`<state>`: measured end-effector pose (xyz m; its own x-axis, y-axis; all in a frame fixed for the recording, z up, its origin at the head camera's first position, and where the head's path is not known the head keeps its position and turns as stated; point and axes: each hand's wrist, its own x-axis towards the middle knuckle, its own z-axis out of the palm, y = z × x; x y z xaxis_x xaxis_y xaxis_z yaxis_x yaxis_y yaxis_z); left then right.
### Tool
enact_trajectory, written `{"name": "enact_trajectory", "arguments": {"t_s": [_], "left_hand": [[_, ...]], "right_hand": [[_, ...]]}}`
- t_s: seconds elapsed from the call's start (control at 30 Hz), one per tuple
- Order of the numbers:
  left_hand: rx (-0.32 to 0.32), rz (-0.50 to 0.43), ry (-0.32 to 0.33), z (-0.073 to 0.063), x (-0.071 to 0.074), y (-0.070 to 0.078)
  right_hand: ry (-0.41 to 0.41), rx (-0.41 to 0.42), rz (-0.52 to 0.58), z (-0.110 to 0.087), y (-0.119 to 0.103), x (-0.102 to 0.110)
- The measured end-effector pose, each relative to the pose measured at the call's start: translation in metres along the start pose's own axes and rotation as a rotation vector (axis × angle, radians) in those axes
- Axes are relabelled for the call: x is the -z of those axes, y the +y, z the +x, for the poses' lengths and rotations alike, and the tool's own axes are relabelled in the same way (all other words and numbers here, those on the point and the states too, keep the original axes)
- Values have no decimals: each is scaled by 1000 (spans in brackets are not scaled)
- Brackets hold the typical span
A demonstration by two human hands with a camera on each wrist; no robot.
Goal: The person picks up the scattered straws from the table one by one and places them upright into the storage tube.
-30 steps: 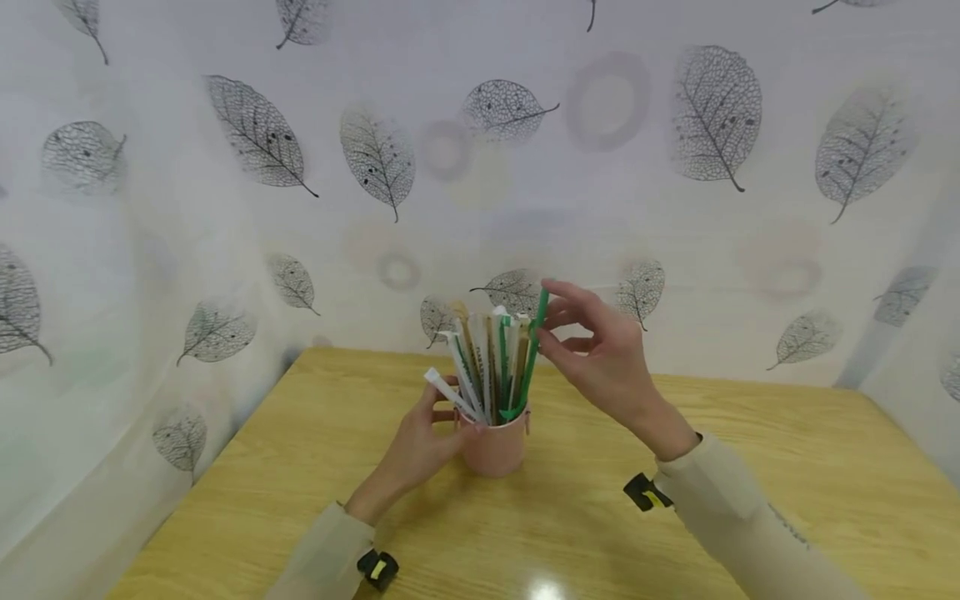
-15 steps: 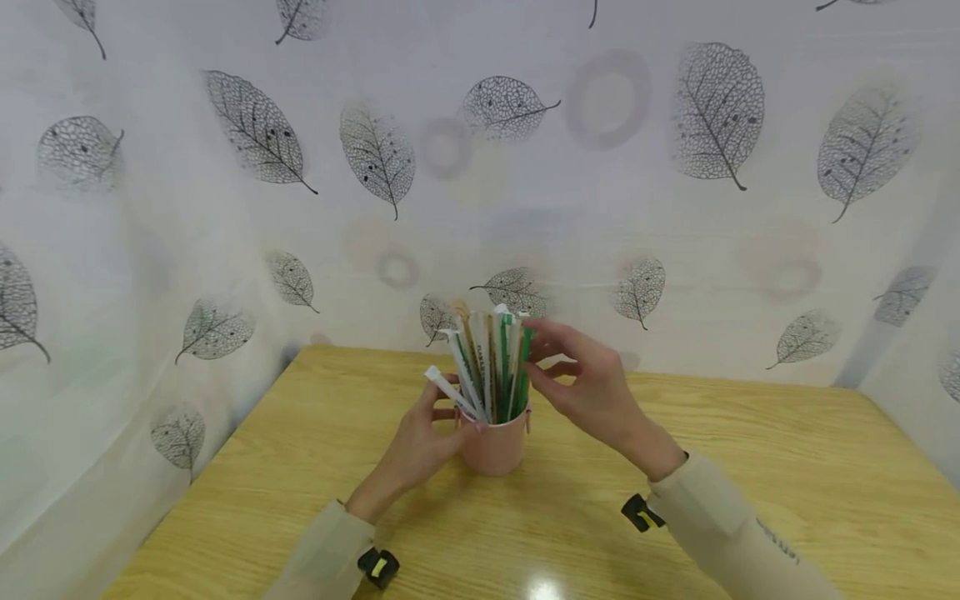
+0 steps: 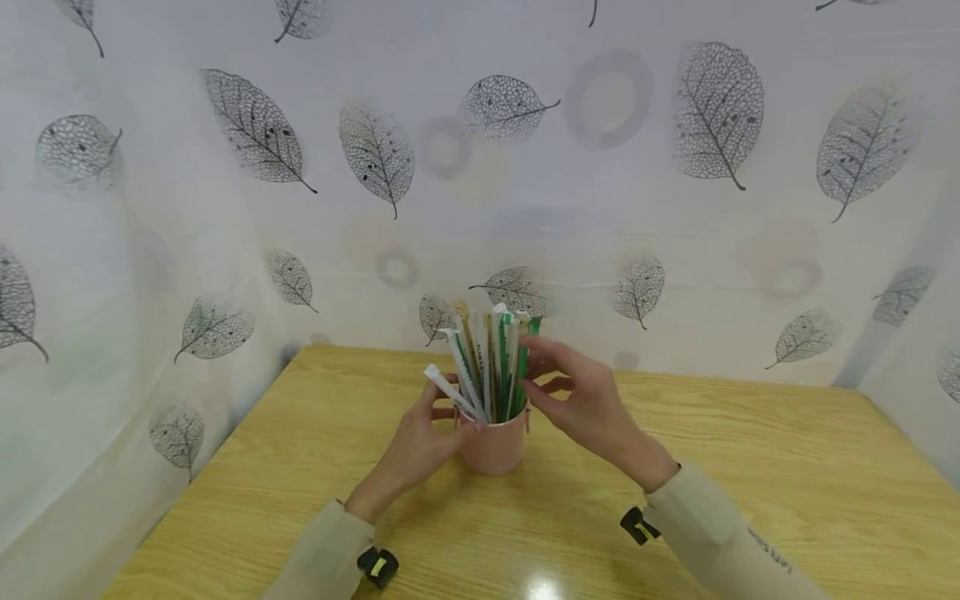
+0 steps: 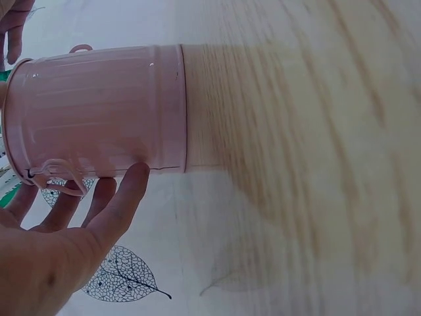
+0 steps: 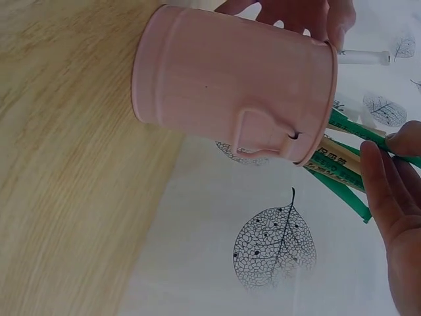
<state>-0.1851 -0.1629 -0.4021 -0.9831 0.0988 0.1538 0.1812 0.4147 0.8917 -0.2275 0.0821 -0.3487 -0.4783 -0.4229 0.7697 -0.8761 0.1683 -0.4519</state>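
Note:
A small pink metal bucket [image 3: 492, 452] with looped side handles stands upright on the table, full of wrapped straws [image 3: 482, 358] in white, tan and green. My left hand [image 3: 414, 440] grips its left side, thumb at the rim and fingers spread along the far wall. On the right, my right hand [image 3: 588, 402] pinches a green straw [image 5: 355, 128] between thumb and fingertips; the straw's lower end is inside the bucket, hidden by the wall. More green straws [image 5: 343, 192] stick out beside it. One white straw [image 3: 448, 390] leans out over the left rim.
The wooden table [image 3: 720, 500] runs back to a pale cloth backdrop [image 3: 525, 192] printed with leaves, which also hangs along the left and right sides. Black wrist straps [image 3: 378, 567] show below both cuffs.
My right hand has come down and slightly left, lowering the green straw from the rim into the bucket, then sliding lower along it. My left hand and the bucket have stayed put.

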Motion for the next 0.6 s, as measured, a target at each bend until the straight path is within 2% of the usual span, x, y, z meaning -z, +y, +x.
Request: {"name": "enact_trajectory", "arguments": {"t_s": [0.6], "left_hand": [[-6, -10, -3, 0, 0, -2]], "right_hand": [[-37, -32, 24, -12, 3, -6]]}}
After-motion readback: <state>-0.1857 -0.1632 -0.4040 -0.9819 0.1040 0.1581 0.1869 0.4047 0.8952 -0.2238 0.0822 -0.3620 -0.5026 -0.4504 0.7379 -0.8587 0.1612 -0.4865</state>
